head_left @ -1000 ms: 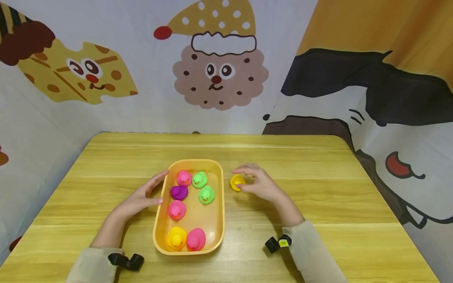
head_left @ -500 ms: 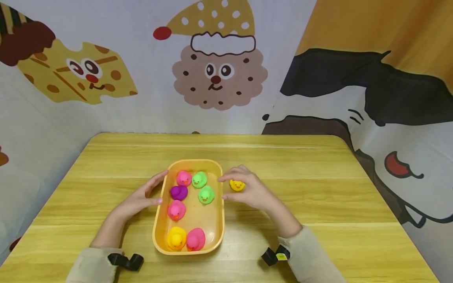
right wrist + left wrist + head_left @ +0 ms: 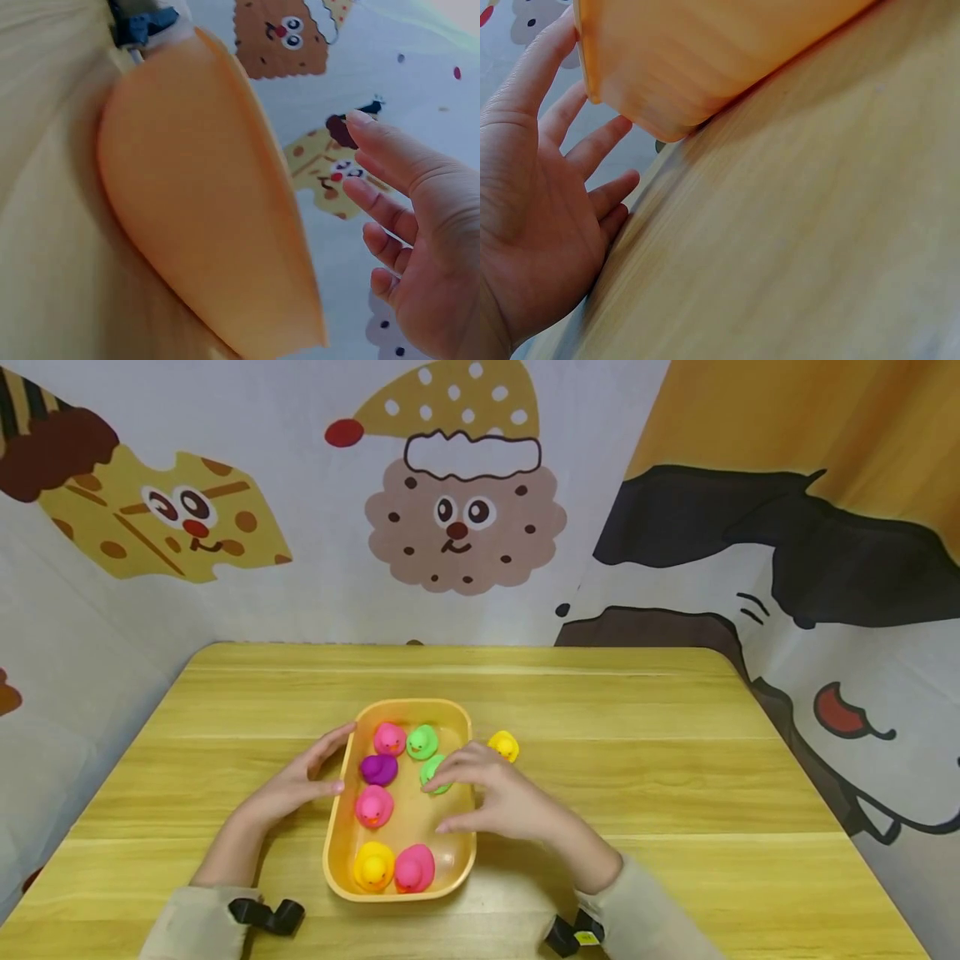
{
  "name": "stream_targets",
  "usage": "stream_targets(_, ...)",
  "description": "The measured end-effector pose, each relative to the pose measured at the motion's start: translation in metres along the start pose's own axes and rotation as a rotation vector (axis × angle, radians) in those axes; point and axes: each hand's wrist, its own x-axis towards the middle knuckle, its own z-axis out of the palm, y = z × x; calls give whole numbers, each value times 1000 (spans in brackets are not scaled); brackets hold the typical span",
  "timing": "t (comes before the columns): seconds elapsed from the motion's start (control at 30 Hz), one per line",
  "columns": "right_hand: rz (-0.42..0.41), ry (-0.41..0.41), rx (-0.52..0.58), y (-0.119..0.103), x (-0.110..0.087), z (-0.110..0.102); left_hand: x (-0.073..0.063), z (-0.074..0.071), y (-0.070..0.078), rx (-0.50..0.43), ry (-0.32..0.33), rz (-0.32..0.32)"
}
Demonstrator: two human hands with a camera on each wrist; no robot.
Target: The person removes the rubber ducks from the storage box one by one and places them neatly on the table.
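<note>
An orange-yellow plastic tray (image 3: 337,860) with small rubber ducks in it stands on the table. My left hand (image 3: 288,783) rests against its left side, thumb and fingers spread; in the left wrist view the fingertips meet the tray wall (image 3: 682,60). Over the right rim reaches my right hand (image 3: 498,789), thumb and fingers apart with nothing between them. Its fingers partly cover a green duck (image 3: 431,772); another green duck (image 3: 422,742) sits behind. Outside the tray, just beyond the right hand, a yellow duck (image 3: 504,745) sits on the table.
Along the tray's left side are a pink duck (image 3: 390,739), a purple duck (image 3: 379,769) and another pink duck (image 3: 374,807). At the near end sit a yellow duck (image 3: 373,866) and a pink duck (image 3: 415,868). A cartoon-print cloth (image 3: 300,610) hangs behind the table (image 3: 675,760).
My right hand has left the yellow duck on the table and moved left and nearer, over the tray. That duck now sits upright with its face showing. The left hand has stayed put.
</note>
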Motion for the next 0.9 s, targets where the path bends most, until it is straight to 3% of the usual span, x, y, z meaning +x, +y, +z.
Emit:
stream_targets(0.6, 33, -189, -125, -8, 1, 36, 0, 0, 1, -14, -1, -5)
stream_targets(0.9, 66, -234, -289, -9, 2, 44, 0, 1, 2, -19, 0, 3)
